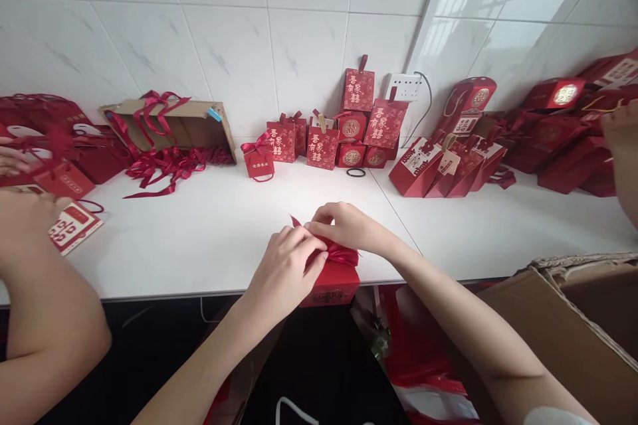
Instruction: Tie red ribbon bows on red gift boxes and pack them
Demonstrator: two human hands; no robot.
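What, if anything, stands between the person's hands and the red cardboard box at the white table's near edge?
Only the shiny red ribbon, bunched on top of the red cardboard box; left hand and right hand both touch it. Nothing else visible blocks them.

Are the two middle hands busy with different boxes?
No, the left hand and right hand are both at the ribbon on top of one red box.

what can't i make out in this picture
All in the head view:
Top of the red box: mostly covered by the ribbon, left hand and right hand.
Lettering on its front: too blurred to read.
Co-worker's hand, far right: cut off by the picture's edge.
Cardboard box, lower right: cut off too.
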